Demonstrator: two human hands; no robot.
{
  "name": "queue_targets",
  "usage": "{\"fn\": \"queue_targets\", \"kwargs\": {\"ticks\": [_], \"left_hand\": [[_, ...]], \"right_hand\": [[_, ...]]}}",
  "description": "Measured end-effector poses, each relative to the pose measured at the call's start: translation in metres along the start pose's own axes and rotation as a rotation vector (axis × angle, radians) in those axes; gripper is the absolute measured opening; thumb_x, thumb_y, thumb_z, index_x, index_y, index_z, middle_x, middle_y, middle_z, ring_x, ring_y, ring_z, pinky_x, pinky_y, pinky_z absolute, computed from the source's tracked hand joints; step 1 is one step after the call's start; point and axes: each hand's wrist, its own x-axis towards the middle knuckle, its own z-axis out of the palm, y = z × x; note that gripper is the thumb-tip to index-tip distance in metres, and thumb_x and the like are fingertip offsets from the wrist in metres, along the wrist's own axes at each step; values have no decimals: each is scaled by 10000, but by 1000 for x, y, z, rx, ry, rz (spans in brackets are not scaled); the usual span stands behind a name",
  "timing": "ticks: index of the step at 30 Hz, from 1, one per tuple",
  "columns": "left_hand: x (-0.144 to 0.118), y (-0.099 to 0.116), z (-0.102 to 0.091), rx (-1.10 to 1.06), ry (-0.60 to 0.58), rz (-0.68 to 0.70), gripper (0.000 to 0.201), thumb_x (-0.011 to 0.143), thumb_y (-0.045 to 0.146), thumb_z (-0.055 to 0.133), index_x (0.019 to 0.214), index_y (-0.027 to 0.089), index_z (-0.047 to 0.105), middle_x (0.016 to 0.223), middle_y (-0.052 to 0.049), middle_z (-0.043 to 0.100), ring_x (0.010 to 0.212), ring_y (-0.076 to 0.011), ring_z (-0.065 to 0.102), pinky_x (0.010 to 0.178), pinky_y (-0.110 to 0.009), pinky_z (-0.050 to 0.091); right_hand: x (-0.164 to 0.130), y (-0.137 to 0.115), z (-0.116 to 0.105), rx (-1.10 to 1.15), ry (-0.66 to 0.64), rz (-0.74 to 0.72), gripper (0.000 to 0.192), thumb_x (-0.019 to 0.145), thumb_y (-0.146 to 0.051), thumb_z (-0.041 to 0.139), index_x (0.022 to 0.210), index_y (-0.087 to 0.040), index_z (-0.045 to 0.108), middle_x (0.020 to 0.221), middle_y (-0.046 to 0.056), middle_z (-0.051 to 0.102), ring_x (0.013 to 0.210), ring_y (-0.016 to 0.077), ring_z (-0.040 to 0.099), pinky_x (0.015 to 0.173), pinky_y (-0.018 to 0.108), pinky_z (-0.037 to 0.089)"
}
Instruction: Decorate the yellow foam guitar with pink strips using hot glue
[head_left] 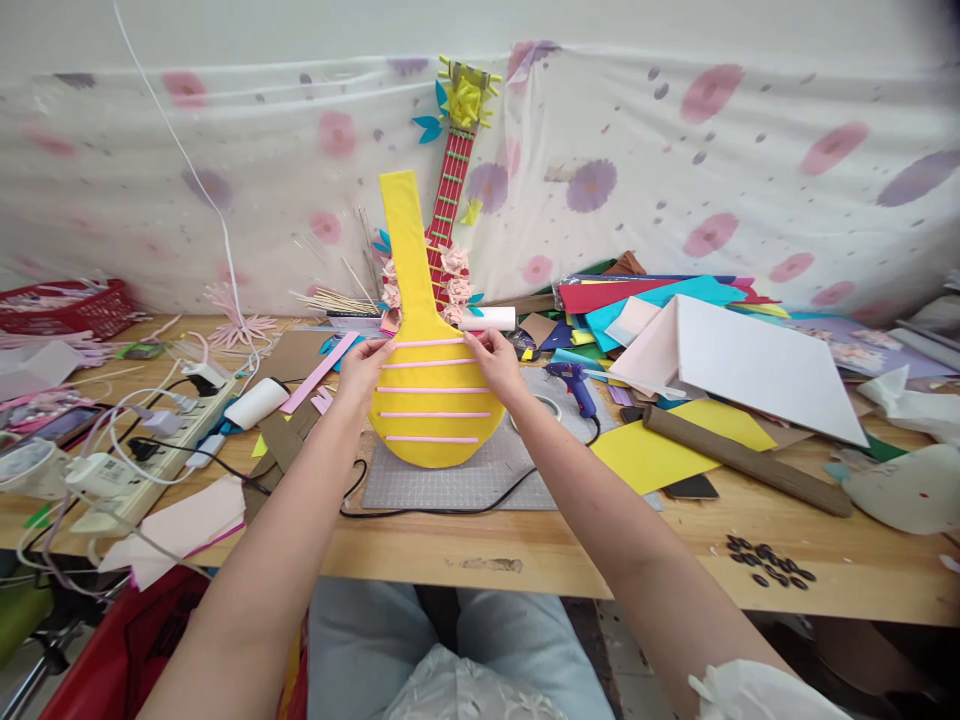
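Observation:
A yellow lute-shaped cutout (433,380) with a long neck stands upright, leaning slightly left, in front of me. Several thin pink strips run across its round body. My left hand (364,368) pinches the left edge of the cutout, near one end of the topmost pink strip (431,344). On the opposite edge, my right hand (493,362) pinches at that strip's other end. Fingers of both hands hide the strip's ends. Under the cutout lies a grey cutting mat (442,490). Behind it, a red decorated model instrument (452,180) leans against the wall covering.
A blue glue gun (574,388) and its black cord lie right of the cutout. Farther right are a white box (765,360), coloured sheets, a brown roll (742,460) and small black ovals (769,560). A power strip (154,455) with tangled cables sits left.

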Motion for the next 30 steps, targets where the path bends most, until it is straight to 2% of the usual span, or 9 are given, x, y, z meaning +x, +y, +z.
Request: {"fn": "queue_targets", "kwargs": {"ticks": [5,11,16,20,30], "left_hand": [[-1,-1,-1,-34,-31,-15,348,444,358,777,699,169,634,704,8,646,667,-132,585,644,-247,453],[-4,4,0,-75,-72,-79,378,593,509,663,758,170,636,730,-27,672,726,-187,622,642,-288,467],[-1,1,-1,-33,-13,-33,337,499,413,747,682,173,598,681,2,642,701,-164,608,640,-263,462],[-1,-3,1,2,34,31,288,509,376,731,655,172,590,693,12,623,690,-133,576,656,-238,447],[-2,-3,4,1,72,37,243,528,347,707,619,173,565,623,25,582,615,-119,534,609,-238,429]], "right_hand": [[-2,-4,-2,-11,2,20,359,736,-516,513,617,-208,374,627,-40,459,589,99,412,575,224,321],[-2,-8,-6,28,-56,28,331,780,-530,433,723,-206,474,722,-30,519,702,116,470,663,225,360],[0,-9,-3,8,-108,-9,338,761,-516,475,812,-194,565,771,-4,581,723,132,511,673,235,383],[1,-7,0,-7,-100,-53,349,769,-484,470,863,-178,608,850,21,618,756,142,526,689,243,388],[5,-4,3,-7,-55,-89,356,760,-493,489,752,-171,641,770,18,588,726,140,515,665,241,374]]}}
